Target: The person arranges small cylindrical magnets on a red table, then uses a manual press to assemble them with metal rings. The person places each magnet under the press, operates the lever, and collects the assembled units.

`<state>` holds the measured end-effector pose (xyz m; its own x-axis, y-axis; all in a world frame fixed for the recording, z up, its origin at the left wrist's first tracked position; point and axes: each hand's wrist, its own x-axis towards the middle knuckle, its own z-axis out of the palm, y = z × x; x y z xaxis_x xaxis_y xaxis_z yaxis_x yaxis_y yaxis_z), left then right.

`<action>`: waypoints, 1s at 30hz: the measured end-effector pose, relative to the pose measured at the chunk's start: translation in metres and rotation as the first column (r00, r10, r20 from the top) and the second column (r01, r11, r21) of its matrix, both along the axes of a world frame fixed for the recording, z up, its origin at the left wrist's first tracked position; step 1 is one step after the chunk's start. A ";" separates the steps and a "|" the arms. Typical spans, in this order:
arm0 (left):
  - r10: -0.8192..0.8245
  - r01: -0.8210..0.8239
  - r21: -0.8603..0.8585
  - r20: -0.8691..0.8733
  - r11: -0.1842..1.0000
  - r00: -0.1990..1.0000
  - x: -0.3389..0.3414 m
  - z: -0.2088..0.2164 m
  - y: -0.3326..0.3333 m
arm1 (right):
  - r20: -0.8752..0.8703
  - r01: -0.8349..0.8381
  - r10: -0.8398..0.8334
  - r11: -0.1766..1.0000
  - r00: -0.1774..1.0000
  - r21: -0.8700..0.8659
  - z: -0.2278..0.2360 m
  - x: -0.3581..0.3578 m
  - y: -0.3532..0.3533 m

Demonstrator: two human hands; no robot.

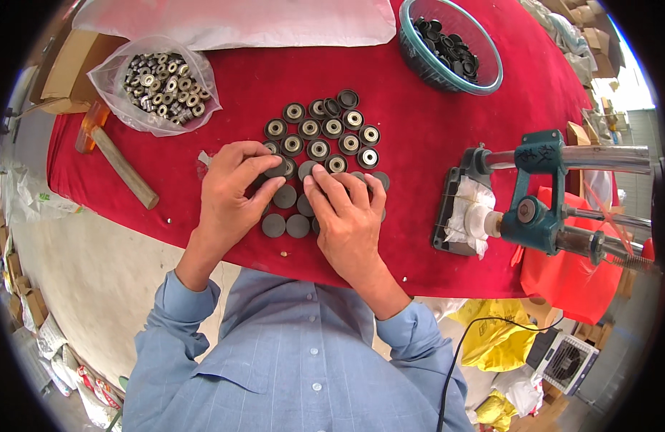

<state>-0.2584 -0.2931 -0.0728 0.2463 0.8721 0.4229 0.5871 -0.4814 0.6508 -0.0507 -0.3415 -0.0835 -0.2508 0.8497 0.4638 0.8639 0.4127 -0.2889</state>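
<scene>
Round black caps lie in a cluster in the middle of the red cloth. The farther ones, such as this black cap point(368, 158), face up with a metal bearing seated in them. The nearer ones, such as this plain black disc point(273, 225), show a smooth flat face. My left hand point(235, 183) pinches a black cap point(277, 169) between thumb and fingers at the cluster's left side. My right hand point(350, 223) has its thumb and index finger closed at the edge of another black cap point(307, 170). Its other fingers reach over neighbouring discs, hiding some.
A clear bag point(159, 90) of metal bearings sits at the far left, beside a wooden-handled hammer point(125, 167). At the far right stands a teal basin point(451, 50) of black caps. A green hand press point(537, 194) occupies the right side. White sheeting point(239, 21) lies along the back.
</scene>
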 end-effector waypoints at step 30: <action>-0.108 0.199 0.155 -0.460 0.968 0.881 0.002 0.004 -0.011 | -0.267 0.250 -0.219 0.964 0.938 0.086 0.058 0.095 0.085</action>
<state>-0.2565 -0.3043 -0.0683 0.5721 0.7206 0.3917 0.7004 -0.6778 0.2239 0.0442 -0.2569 -0.0258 0.0878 0.8058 0.5856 0.8449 0.2512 -0.4724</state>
